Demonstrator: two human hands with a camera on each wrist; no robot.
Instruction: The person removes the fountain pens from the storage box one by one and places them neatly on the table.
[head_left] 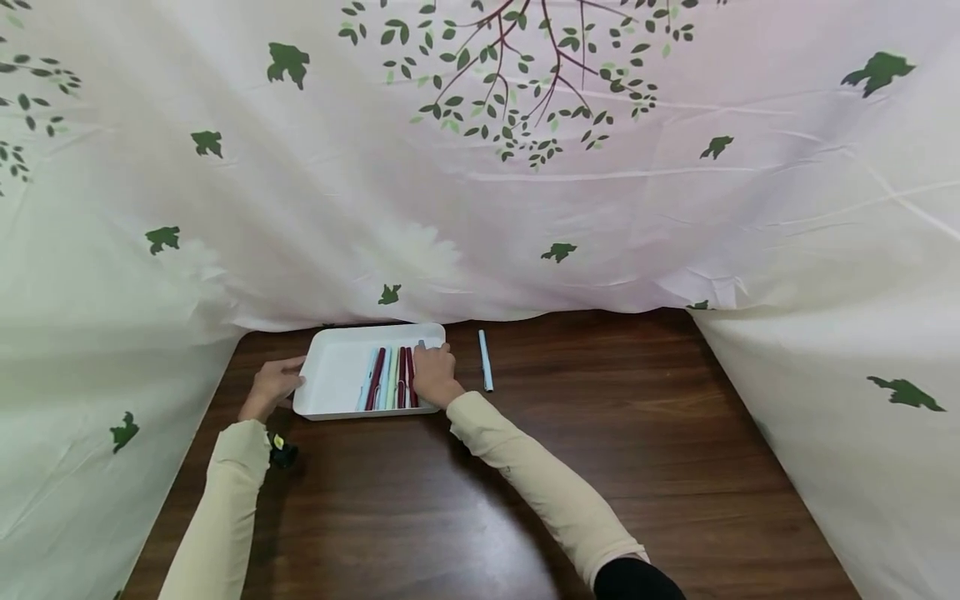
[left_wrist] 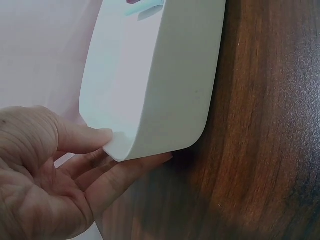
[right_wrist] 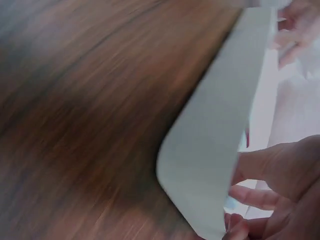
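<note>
A white tray (head_left: 330, 375) lies near the back of the table with a row of several capped pens (head_left: 386, 379) in it, light blue, dark red and pale yellow. My left hand (head_left: 273, 385) grips the tray's left end, thumb on the rim and fingers beneath, as the left wrist view shows. Over the tray's right end, my right hand (head_left: 437, 373) has its fingers curled inside around a pen beside the row. Only the pen's greyish end (head_left: 422, 343) shows past the fingers; a bit of light blue (right_wrist: 230, 202) appears between them in the right wrist view.
A light blue pen (head_left: 486, 361) lies alone on the dark wooden table (head_left: 600, 442), right of the tray. White cloth (head_left: 480, 208) with leaf prints hangs at the back and both sides. A small dark device (head_left: 282, 452) is at the left wrist.
</note>
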